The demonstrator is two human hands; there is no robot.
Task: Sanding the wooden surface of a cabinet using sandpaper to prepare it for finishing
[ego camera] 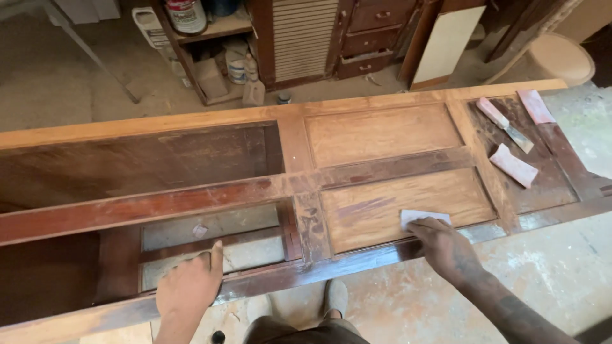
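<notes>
Woodwork fills the view: a long panelled door (306, 185) is laid flat, its long axis running left to right across the scene, part dark varnish and part stripped to pale wood. Behind it, at the far side, shelves with tins (204, 38) and a small chest of drawers (370, 38) are seen. On the far right of the door, a scraper (507, 124) and two folded pink pads (515, 164) are left lying, well apart from both hands. The left hand (189, 290) is spread flat on the near rail, fingers extended, nothing gripped. The right hand (443, 245) is pressed palm down on a folded piece of sandpaper (424, 218), fingers curved over its near edge; the sheet is held against the pale lower panel (408, 207), not pinched. The sandpaper lies just far of the right fingertips, with bare panel stretching to its left and right along the grain, and the right hand is far nearer to it than the left
</notes>
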